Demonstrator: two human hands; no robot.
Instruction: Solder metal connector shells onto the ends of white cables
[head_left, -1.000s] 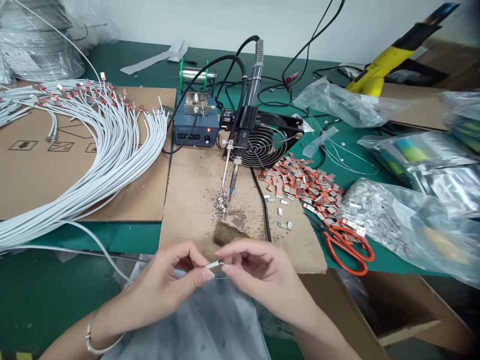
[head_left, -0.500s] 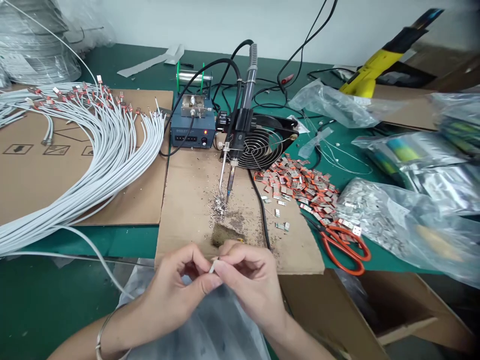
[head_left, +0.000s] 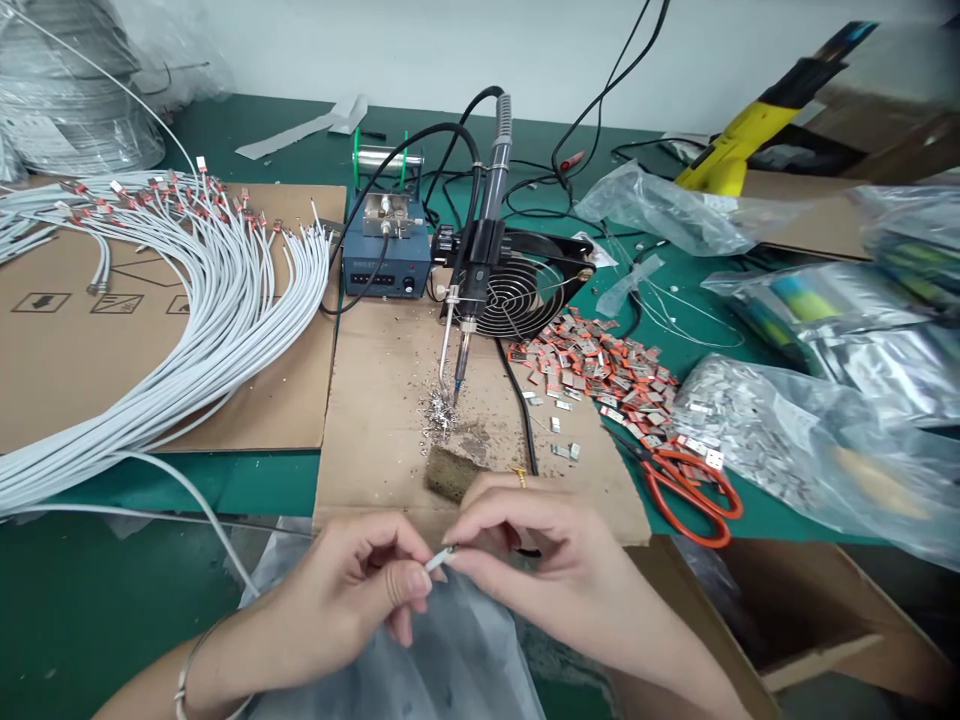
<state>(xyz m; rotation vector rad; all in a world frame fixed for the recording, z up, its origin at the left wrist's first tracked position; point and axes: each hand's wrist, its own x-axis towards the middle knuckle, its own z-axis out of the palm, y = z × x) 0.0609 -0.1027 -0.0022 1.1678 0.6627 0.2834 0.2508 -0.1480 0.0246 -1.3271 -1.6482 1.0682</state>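
Just in front of my body, a short end of white cable [head_left: 437,561] shows between my hands. Thumb and fingers of my left hand [head_left: 358,590] pinch it from the left; the rest of its length there is hidden. My right hand [head_left: 551,555], wearing a ring, closes thumb and forefinger on the small dark tip of the same end. Beyond the hands lies a brown sponge [head_left: 452,474] on the cardboard sheet [head_left: 375,400]. Above it a soldering iron [head_left: 484,250] is clamped in a stand, its tip pointing down over solder scraps [head_left: 441,410].
On the left is a bundle of white cables [head_left: 225,300]. Behind stand a blue soldering unit [head_left: 386,265], a solder reel [head_left: 386,158] and a fan [head_left: 525,290]. To the right lie a pile of USB connectors [head_left: 600,365], orange scissors [head_left: 690,495] and a bag of metal parts [head_left: 750,420].
My right hand has shifted right and turned, its fingers now at the cable tip. More of the white cable end shows between the hands. My left hand has moved slightly down.
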